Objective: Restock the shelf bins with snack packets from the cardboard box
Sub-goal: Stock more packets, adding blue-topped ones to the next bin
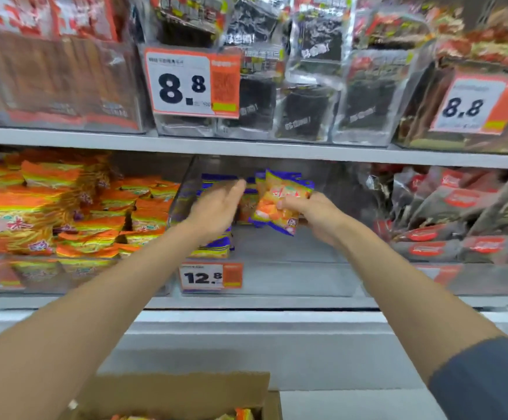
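Inside the clear plastic shelf bin (292, 278), near its rear wall, the right grip (316, 215) clasps an orange-and-yellow, purple-edged foil snack packet (278, 204) upright, apparently ready for placement. The left grip (216, 209), fingers straight, appears to hold back the matching stacked packets (214, 248) at the left wall, probably to keep space free.

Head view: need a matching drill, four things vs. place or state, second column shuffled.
Column one:
1 left hand
2 right hand
3 box
4 12.8 tag

Column two:
A on the front of the clear bin
B open, fingers straight, holds nothing
C at the bottom edge of the view
D grips a packet

Pairs: 1-B, 2-D, 3-C, 4-A
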`<state>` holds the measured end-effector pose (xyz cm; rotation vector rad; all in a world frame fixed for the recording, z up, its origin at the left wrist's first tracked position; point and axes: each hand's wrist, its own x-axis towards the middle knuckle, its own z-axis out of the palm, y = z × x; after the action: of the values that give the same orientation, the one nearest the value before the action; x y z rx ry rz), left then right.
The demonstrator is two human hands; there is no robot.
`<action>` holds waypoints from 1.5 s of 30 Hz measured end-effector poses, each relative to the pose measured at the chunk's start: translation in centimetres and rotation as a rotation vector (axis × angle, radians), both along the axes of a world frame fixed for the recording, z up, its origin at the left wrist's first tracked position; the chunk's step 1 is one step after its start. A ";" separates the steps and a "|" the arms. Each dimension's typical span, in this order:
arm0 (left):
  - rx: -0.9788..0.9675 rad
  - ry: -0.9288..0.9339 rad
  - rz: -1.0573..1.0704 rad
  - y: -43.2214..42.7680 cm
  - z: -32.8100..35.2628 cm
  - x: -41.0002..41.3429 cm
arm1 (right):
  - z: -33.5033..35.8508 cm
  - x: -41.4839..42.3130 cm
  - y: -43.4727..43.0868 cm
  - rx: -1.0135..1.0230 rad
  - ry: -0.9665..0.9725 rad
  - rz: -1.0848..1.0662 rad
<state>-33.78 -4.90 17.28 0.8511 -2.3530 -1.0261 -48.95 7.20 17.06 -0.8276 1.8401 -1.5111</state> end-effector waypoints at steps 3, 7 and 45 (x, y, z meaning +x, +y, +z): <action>-0.023 -0.109 0.051 -1.3 -2.3 0.9 | -2.6 -1.8 -2.3 0.117 0.031 0.160; -0.065 -0.220 -0.058 -1.8 -2.4 1.0 | -5.7 -2.3 -4.5 0.295 0.340 0.275; -0.220 -0.192 -0.084 -3.6 -5.2 1.2 | -5.9 -0.8 -5.5 0.261 0.696 0.223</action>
<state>-32.61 -8.49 12.13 0.8032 -2.6231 -0.7262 -49.72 1.67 11.19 -1.4943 2.2586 -0.8640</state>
